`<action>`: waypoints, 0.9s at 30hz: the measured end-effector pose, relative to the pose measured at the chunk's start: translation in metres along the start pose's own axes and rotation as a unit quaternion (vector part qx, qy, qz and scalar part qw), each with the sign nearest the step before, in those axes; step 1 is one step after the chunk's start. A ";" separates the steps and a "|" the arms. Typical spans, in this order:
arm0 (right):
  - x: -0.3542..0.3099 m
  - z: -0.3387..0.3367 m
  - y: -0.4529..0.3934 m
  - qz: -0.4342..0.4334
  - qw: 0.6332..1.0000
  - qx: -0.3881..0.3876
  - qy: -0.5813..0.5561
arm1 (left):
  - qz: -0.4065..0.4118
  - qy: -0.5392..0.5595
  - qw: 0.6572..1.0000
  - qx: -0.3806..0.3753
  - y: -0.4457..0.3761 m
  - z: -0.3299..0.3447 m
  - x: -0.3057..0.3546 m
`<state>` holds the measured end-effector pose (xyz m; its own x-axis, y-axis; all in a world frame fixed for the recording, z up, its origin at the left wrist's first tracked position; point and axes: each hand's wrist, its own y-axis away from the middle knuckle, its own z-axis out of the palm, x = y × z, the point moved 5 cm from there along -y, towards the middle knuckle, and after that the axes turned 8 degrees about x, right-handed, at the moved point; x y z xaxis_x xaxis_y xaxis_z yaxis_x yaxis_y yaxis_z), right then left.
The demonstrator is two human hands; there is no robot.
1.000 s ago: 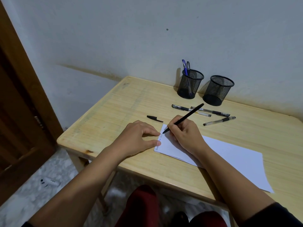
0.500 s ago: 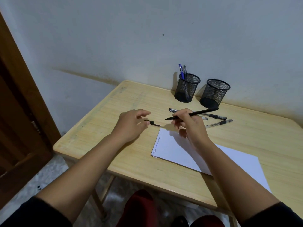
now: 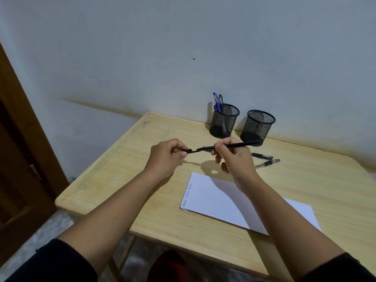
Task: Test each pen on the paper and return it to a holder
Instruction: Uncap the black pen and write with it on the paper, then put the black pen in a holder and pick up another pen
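Note:
My right hand holds a black pen level above the table, its tip pointing left. My left hand pinches the pen's black cap, whose end nearly meets the pen tip. Below lies white paper with small written marks along its left edge. Two black mesh holders stand at the back: the left holder has two pens in it, blue and dark, while the right holder looks empty. Two capped pens lie on the table right of my hand.
The wooden table stands against a pale wall. A brown wooden door is at the left. The floor and my red-clad knees show below the front edge.
My right hand lifted the pen off the paper and turned it level. My left hand left the paper, picked the cap off the table and brought it to the pen tip.

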<state>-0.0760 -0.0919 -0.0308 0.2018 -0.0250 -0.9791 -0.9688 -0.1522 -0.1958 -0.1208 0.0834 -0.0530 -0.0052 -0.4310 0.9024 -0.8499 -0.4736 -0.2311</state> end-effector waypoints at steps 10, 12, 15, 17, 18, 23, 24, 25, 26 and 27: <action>-0.008 -0.002 -0.002 -0.009 1.000 -0.021 0.010 | -0.005 0.057 0.998 -0.025 0.011 0.004 0.027; -0.009 -0.001 -0.001 0.002 0.999 -0.036 -0.005 | 0.008 0.050 0.998 -0.038 0.013 0.005 0.032; -0.010 -0.001 0.003 0.024 0.998 -0.058 -0.031 | 0.016 0.055 0.998 -0.035 0.017 0.004 0.034; -0.012 -0.001 0.008 0.020 0.997 -0.067 -0.037 | 0.019 0.052 0.998 -0.024 0.020 0.004 0.034; -0.013 0.000 0.010 0.014 0.997 -0.070 -0.036 | 0.018 0.054 0.998 -0.018 0.022 0.004 0.033; -0.018 0.000 0.016 -0.002 0.996 -0.094 0.004 | 0.026 0.049 0.998 -0.021 0.028 0.000 0.034; -0.020 -0.002 0.016 0.000 0.995 -0.100 0.010 | 0.041 0.028 0.999 -0.018 0.025 -0.004 0.036; -0.023 -0.005 0.015 0.005 0.995 -0.100 0.002 | 0.059 0.004 0.998 -0.014 0.020 -0.008 0.039; -0.026 -0.010 0.014 0.015 0.995 -0.095 -0.021 | 0.075 -0.017 0.997 -0.008 0.015 -0.013 0.042; -0.030 -0.016 0.012 0.027 0.994 -0.090 -0.050 | 0.089 -0.035 0.995 -0.001 0.010 -0.019 0.045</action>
<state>-0.0914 -0.1087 -0.0026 0.1258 0.0585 -0.9903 -0.9349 -0.3270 -0.1381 -0.1395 0.0738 -0.0075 -0.1194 -0.5605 0.8195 -0.8393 -0.3840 -0.3849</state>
